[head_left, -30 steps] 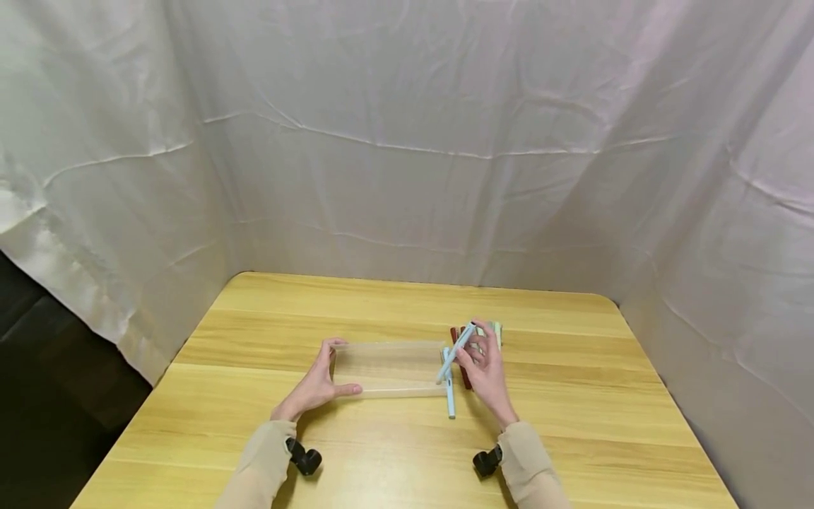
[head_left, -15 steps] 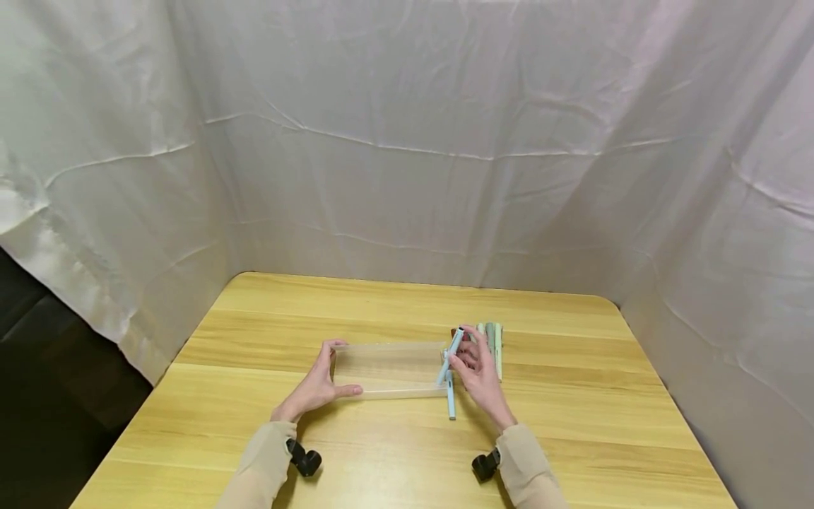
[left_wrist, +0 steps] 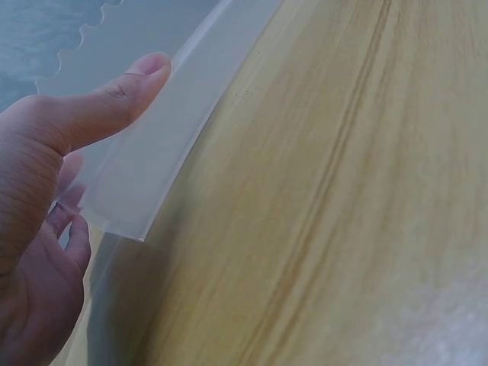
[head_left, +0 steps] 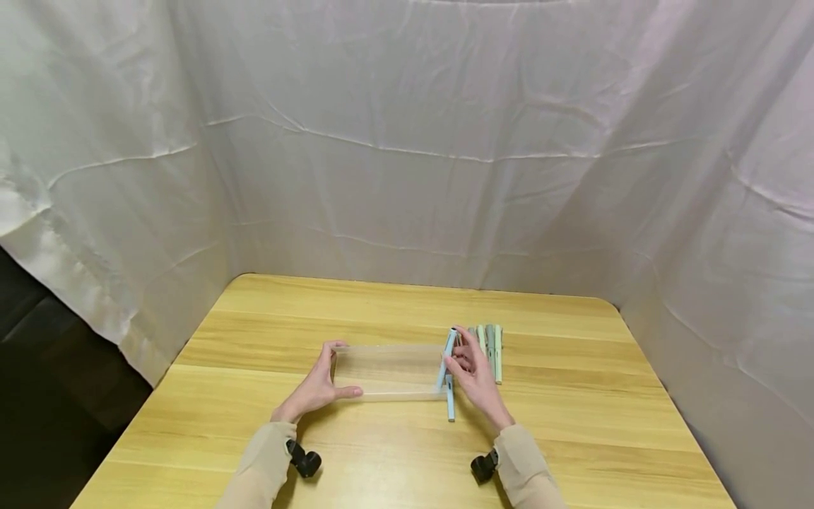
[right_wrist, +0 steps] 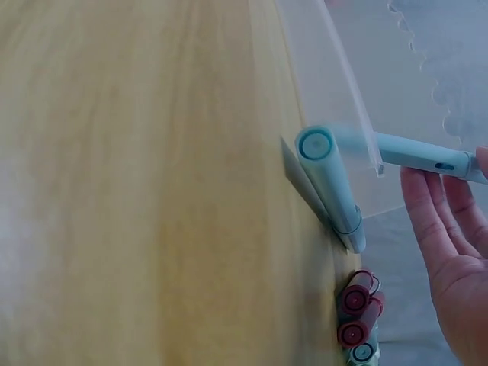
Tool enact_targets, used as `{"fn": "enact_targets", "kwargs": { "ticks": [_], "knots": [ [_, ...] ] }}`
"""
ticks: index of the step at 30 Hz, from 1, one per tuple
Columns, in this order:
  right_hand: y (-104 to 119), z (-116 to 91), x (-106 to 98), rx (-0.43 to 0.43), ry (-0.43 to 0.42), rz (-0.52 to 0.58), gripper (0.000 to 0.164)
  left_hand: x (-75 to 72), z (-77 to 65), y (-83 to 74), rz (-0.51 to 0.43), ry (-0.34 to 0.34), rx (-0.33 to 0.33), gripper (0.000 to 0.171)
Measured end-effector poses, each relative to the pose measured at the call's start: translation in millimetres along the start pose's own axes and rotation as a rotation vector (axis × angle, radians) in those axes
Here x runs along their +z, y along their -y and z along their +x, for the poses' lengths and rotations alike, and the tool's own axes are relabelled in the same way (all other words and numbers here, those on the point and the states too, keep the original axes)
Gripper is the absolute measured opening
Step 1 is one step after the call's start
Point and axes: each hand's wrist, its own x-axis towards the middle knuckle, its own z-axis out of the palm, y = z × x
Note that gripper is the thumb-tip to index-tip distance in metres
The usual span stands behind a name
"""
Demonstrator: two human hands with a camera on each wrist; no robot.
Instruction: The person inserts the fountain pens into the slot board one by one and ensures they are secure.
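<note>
My left hand grips the left end of a clear plastic tray, with the thumb along its near wall and the fingers round the far side. In the left wrist view a row of scallops shows along one edge. At the tray's right end my right hand pinches a light blue pen between thumb and fingers. This pen slants, and its lower part shows through the tray's clear wall in the right wrist view. Just right of the tray a second light blue pen lies on the table.
Several green and grey-green pens lie side by side beyond my right hand. Dark red pens show in the right wrist view, lying near the second blue pen. Pale curtains hang around the wooden table.
My right hand has moved left with the blue pen, which has turned more upright and come to the tray's right end. The left hand and tray have stayed put.
</note>
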Motion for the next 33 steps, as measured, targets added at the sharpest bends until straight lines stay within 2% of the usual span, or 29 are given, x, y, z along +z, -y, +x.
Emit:
{"fn": "enact_targets", "kwargs": {
  "ticks": [8,16,21,28,33],
  "knots": [
    [-1.4,3.0,0.5,0.018,0.051,-0.019,0.061,-0.6,1.1,0.2,0.005,0.006,0.006,0.096],
    [1.0,4.8,2.1,0.009,0.063,-0.017,0.061,-0.2,1.6,0.6,0.012,0.009,0.005,0.095],
    [4.4,6.5,3.1,0.032,0.067,-0.041,0.062,0.7,2.1,1.4,0.020,0.009,0.005,0.093],
    [28.7,6.4,1.6,0.082,0.102,-0.051,0.062,0.9,2.0,0.9,0.032,-0.001,0.022,0.092],
    [43.3,3.4,-0.2,0.061,0.115,-0.055,0.061,0.3,1.5,-0.5,0.025,0.005,-0.004,0.093]
  ]
}}
